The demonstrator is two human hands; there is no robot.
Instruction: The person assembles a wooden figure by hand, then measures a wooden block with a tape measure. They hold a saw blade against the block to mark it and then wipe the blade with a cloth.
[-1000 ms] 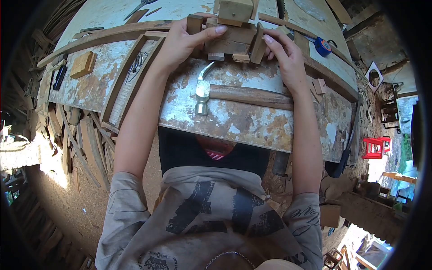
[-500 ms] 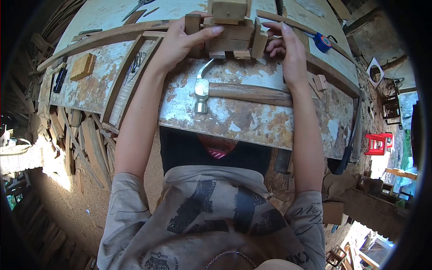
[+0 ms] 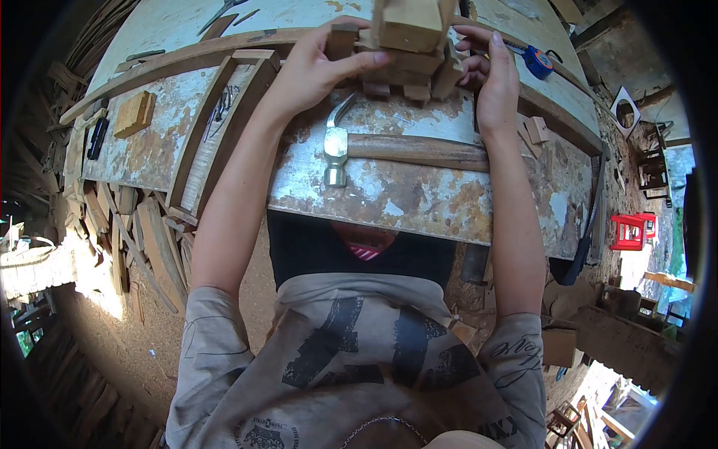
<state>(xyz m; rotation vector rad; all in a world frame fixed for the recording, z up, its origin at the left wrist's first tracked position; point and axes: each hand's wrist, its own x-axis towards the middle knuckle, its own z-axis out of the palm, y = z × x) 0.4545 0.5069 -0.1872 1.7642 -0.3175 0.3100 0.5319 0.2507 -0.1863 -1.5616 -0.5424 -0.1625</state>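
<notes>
Here, wooden assembly (image 3: pixel 410 39) within left grip (image 3: pixel 315 73), right grip (image 3: pixel 496 91) beside.

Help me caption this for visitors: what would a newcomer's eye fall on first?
The claw hammer stands out first, lying across the scuffed bench with its head toward the left. Just beyond it, the left hand holds a stack of wooden blocks. Far to the right, a bright red stool catches the eye too.

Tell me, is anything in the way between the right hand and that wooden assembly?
Nothing visible is: the right hand is close beside the wooden assembly. The hammer lies nearer the person's body, outside that gap.
</notes>
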